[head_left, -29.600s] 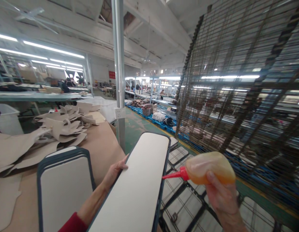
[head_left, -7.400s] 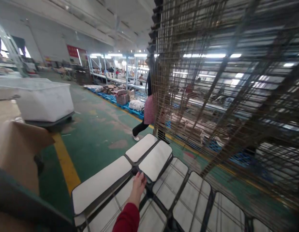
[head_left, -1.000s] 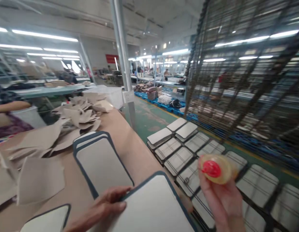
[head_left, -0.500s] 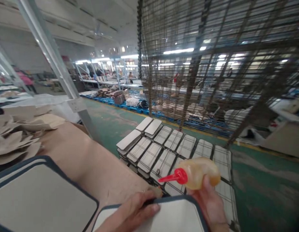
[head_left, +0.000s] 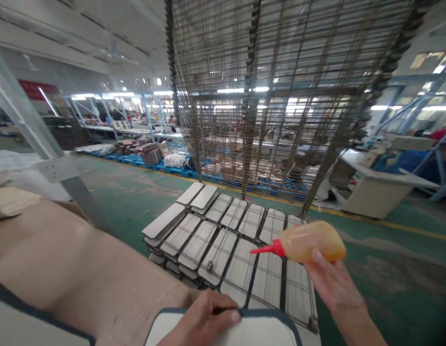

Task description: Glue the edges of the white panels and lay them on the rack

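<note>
My right hand [head_left: 331,276] is closed around a soft squeeze bottle [head_left: 313,240] of yellowish liquid. The bottle lies on its side in the air, its red pointed nozzle [head_left: 268,249] aimed left. At the bottom, my left hand [head_left: 210,317] pinches the top edge of a white panel [head_left: 266,331] with rounded corners and a dark blue border. The panel's lower part is cut off by the frame. Another dark-edged white panel [head_left: 24,324] shows at the lower left.
A brown-covered table [head_left: 100,269] extends on the left. Beyond it, rows of white panels [head_left: 196,245] lie on a rack under thin wires. A tall wire mesh frame [head_left: 248,96] stands behind them. A metal post [head_left: 35,115] slants at left; blue pallets [head_left: 172,170] hold piled goods.
The view has swung to the right. The bottle has risen away from the panel in my right hand, and its nozzle lies more level. My left hand keeps hold of the panel's edge.
</note>
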Demonstrator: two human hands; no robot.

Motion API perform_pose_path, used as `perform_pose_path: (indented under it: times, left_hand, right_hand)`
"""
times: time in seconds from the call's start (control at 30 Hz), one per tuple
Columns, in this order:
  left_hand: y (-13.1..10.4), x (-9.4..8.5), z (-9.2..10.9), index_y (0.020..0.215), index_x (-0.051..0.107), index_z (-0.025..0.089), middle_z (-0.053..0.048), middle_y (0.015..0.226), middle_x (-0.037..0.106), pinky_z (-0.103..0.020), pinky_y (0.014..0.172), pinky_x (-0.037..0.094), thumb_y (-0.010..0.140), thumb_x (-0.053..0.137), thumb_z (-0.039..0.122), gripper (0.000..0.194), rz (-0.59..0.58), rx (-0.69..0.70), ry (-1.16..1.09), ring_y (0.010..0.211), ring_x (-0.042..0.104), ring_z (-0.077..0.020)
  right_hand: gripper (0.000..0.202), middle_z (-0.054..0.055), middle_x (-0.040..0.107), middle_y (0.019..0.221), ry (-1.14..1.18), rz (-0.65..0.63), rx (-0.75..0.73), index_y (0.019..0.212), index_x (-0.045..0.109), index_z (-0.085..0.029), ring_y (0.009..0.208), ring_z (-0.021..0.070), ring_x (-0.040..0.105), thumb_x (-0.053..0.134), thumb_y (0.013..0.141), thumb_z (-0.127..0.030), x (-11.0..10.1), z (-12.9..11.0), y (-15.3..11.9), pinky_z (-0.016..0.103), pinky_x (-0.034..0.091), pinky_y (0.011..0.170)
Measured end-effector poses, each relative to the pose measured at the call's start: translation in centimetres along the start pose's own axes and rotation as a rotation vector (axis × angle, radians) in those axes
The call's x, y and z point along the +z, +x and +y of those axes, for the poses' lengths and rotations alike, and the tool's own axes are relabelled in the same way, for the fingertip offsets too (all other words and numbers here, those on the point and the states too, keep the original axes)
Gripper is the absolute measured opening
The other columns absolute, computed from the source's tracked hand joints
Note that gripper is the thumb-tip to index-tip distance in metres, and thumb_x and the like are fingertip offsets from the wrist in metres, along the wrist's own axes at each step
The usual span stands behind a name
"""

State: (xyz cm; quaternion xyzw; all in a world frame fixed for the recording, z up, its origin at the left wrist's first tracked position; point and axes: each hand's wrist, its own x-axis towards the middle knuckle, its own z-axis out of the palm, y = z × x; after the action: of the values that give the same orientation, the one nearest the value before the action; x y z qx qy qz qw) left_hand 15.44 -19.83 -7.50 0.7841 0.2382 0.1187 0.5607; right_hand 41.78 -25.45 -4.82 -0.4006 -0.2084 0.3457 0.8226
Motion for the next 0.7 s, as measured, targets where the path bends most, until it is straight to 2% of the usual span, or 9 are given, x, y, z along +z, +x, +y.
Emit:
perform_pose_path:
  times: [0.07,0.13,0.3,0.4,0.53,0.7]
  left_hand:
    - [1.0,-1.3,0.9,0.081,0.071,0.014,-0.001,0.067,0.056,-0.024,0.059,0.034,0.083,0.051,0.066,0.056,0.04,0.006,0.009,0.066,0.046,-0.0147]
    - [2.1,-3.6,2.0,0.089,0.073,0.014,-0.003,0.075,0.063,-0.024,0.062,0.036,0.082,0.06,0.056,0.045,0.058,0.031,0.091,0.07,0.051,-0.0154]
    - [5.4,-10.9,5.1,0.07,0.071,0.013,0.001,0.062,0.059,-0.021,0.057,0.035,0.082,0.064,0.038,0.028,-0.06,0.172,0.398,0.06,0.05,-0.011]
    - [7.2,-14.1,7.0,0.07,0.072,0.014,0.0,0.064,0.064,-0.019,0.06,0.038,0.078,0.069,0.032,0.019,-0.143,0.223,0.471,0.062,0.055,-0.0116]
    - [8.8,-16.7,8.5,0.073,0.074,0.017,0.0,0.069,0.069,-0.019,0.061,0.041,0.078,0.069,0.025,0.011,-0.282,0.257,0.505,0.066,0.06,-0.0127]
    - [9.6,-19.3,8.8,0.072,0.076,0.017,-0.001,0.069,0.071,-0.02,0.063,0.043,0.076,0.07,0.017,0.008,-0.401,0.282,0.459,0.067,0.062,-0.0141]
  right_hand:
    - [0.07,0.008,0.068,0.113,-0.032,-0.035,-0.053,0.115,0.064,-0.027,0.115,0.0316,0.058,0.089,0.051,-0.027,-0.1,-0.9,0.9,0.056,0.035,0.108]
    - [0.071,0.008,0.069,0.109,-0.097,-0.076,-0.077,0.113,0.065,-0.026,0.111,0.0317,0.06,0.09,0.047,-0.025,0.0,-2.1,2.0,0.055,0.039,0.105]
    - [0.056,0.009,0.071,0.104,-0.23,-0.114,-0.181,0.096,0.07,-0.024,0.102,0.0326,0.064,0.09,0.044,-0.029,2.2,-5.4,4.4,0.048,0.049,0.094]
    - [0.053,0.012,0.069,0.108,-0.213,-0.148,-0.225,0.093,0.07,-0.024,0.104,0.0362,0.063,0.089,0.043,-0.03,4.7,-6.4,4.9,0.049,0.05,0.089]
    - [0.06,0.012,0.07,0.108,-0.145,-0.165,-0.155,0.096,0.069,-0.024,0.104,0.0383,0.063,0.089,0.04,-0.033,7.9,-5.3,4.6,0.056,0.048,0.092]
    - [0.075,0.014,0.071,0.096,-0.132,-0.228,-0.053,0.101,0.068,-0.022,0.105,0.0406,0.063,0.092,0.033,-0.039,10.6,-2.2,4.7,0.059,0.047,0.093]
